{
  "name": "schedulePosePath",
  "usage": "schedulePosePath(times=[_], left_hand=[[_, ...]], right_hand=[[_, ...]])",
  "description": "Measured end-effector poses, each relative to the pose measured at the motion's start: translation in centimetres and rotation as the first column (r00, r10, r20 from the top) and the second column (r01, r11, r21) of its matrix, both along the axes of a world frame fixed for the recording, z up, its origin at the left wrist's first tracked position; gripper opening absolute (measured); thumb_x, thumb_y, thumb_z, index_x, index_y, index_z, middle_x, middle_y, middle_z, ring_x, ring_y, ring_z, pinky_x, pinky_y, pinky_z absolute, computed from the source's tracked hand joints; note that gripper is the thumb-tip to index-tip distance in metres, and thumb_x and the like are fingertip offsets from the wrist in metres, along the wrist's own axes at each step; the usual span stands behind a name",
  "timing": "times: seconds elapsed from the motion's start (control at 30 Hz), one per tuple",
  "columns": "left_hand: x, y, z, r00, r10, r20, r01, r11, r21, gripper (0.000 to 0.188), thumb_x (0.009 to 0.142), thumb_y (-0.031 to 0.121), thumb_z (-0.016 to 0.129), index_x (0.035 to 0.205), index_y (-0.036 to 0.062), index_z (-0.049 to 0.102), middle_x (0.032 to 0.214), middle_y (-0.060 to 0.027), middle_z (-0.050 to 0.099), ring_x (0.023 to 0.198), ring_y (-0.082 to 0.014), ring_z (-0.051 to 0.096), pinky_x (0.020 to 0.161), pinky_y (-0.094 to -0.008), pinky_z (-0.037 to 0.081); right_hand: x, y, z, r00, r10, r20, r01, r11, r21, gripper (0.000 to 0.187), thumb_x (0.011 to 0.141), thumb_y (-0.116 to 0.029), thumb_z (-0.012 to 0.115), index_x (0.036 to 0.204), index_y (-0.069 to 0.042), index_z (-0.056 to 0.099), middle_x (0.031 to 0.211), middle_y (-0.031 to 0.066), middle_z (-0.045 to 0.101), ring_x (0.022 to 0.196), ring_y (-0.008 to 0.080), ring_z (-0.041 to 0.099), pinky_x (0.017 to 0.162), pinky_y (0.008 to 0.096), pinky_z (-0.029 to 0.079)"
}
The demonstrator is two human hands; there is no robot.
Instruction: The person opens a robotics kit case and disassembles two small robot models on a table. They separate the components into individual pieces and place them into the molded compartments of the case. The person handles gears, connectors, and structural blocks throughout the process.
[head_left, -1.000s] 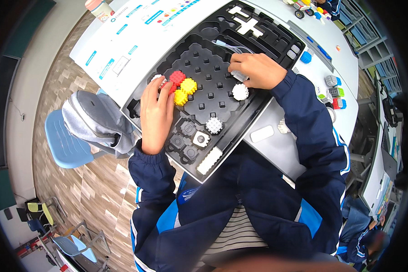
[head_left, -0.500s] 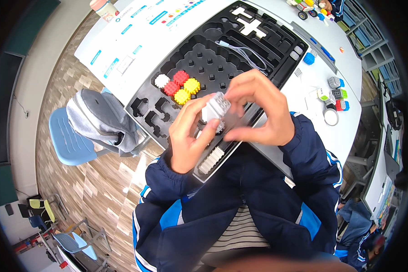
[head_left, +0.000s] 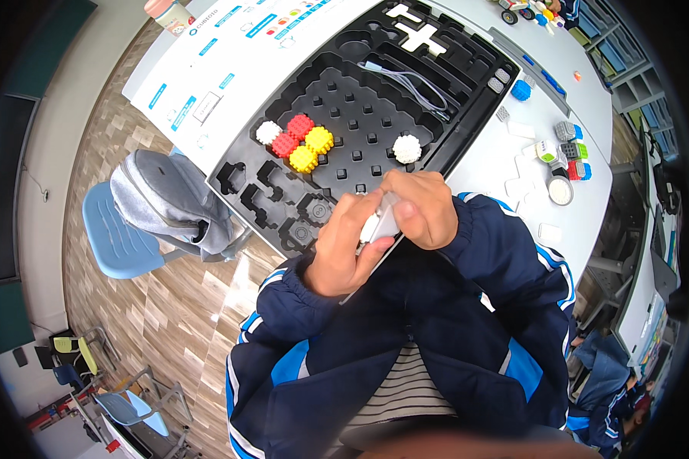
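My left hand (head_left: 338, 251) and my right hand (head_left: 427, 211) are closed together on a light grey and white block (head_left: 385, 218) over the near edge of the black tray (head_left: 348, 76). Fingers cover most of this block, so its full shape is hidden. In the tray's pegged section, beyond my hands, lies a white knobbly piece (head_left: 406, 148). Two red knobbly pieces (head_left: 300, 126), two yellow ones (head_left: 318, 140) and a white one (head_left: 269, 132) sit clustered at the left of that section.
White flat connectors (head_left: 419, 38) and a coiled cable (head_left: 413, 84) lie in the tray's far part. Several coloured cubes (head_left: 570, 151) and a round white-faced piece (head_left: 560, 191) are on the table at right. A grey backpack (head_left: 168, 203) rests on a blue chair (head_left: 113, 229).
My right hand has come down and closed on the block beside my left hand. Both hands are lower and nearer my body. The white piece in the pegged section has come into view.
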State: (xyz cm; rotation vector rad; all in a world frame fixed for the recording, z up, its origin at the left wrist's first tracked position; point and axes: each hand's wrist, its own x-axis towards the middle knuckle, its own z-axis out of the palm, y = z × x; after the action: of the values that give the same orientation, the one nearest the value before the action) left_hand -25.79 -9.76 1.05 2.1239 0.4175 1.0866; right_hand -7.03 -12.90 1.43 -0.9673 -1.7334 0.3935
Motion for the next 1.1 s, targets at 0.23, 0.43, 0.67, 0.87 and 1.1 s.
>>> schedulePosePath(times=[0.23, 0.43, 0.67, 0.87, 1.1], left_hand=[[0.1, 0.2, 0.7, 1.0, -0.022, 0.005, 0.023, 0.991, -0.131, 0.041, 0.09, 0.008, 0.071, 0.127, -0.0038, 0.058, 0.102, -0.0184, 0.06, 0.087, -0.0299, 0.059, 0.079, -0.0346, 0.049], [-0.2, 0.0, 1.2, 0.998, -0.041, -0.038, 0.033, 0.981, -0.189, 0.039, 0.089, 0.005, 0.071, 0.125, -0.004, 0.06, 0.104, -0.018, 0.06, 0.086, -0.03, 0.059, 0.079, -0.0348, 0.049], [-0.3, -0.2, 0.9, 0.956, -0.03, 0.291, 0.193, 0.811, -0.552, 0.043, 0.105, 0.033, 0.049, 0.129, -0.0028, 0.052, 0.092, -0.0163, 0.063, 0.078, -0.0223, 0.061, 0.072, -0.0311, 0.048], [-1.0, 0.7, -0.1, 0.939, -0.015, 0.343, 0.217, 0.8, -0.56, 0.053, 0.106, 0.045, 0.047, 0.131, -0.0015, 0.045, 0.094, -0.0145, 0.058, 0.08, -0.0258, 0.061, 0.07, -0.0349, 0.047], [-2.0, 2.0, -0.4, 0.936, 0.102, 0.337, 0.133, 0.784, -0.607, 0.044, 0.105, 0.032, 0.05, 0.134, -0.0007, 0.042, 0.101, -0.0188, 0.063, 0.091, -0.0263, 0.064, 0.083, -0.0368, 0.05]], right_hand=[[-0.4, 0.2, -1.7, 0.988, -0.03, -0.149, 0.029, 1.0, -0.007, 0.02, 0.092, -0.018, 0.049, 0.089, -0.002, 0.06, 0.067, 0.0131, 0.056, 0.056, 0.0313, 0.058, 0.054, 0.0388, 0.046], [-0.6, 0.0, -2.8, 0.988, -0.007, -0.152, 0.013, 0.999, 0.039, 0.019, 0.091, -0.016, 0.048, 0.09, -0.001, 0.06, 0.07, 0.0128, 0.058, 0.058, 0.0309, 0.06, 0.054, 0.0388, 0.047], [0.1, -0.4, -1.5, 0.996, 0.089, 0.004, -0.089, 0.984, 0.156, 0.017, 0.09, -0.013, 0.048, 0.093, -0.003, 0.062, 0.078, 0.0117, 0.061, 0.06, 0.0301, 0.062, 0.052, 0.0389, 0.048], [-0.6, -2.4, 2.2, 0.989, -0.062, 0.133, 0.039, 0.985, 0.168, 0.015, 0.088, -0.003, 0.061, 0.103, -0.002, 0.064, 0.091, 0.0102, 0.065, 0.066, 0.0257, 0.065, 0.055, 0.0333, 0.054], [15.3, 2.0, 3.0, 0.879, -0.456, 0.14, 0.477, 0.834, -0.278, 0.027, 0.099, -0.025, 0.064, 0.118, -0.005, 0.063, 0.077, 0.0064, 0.069, 0.064, 0.0145, 0.068, 0.061, 0.0289, 0.052]])
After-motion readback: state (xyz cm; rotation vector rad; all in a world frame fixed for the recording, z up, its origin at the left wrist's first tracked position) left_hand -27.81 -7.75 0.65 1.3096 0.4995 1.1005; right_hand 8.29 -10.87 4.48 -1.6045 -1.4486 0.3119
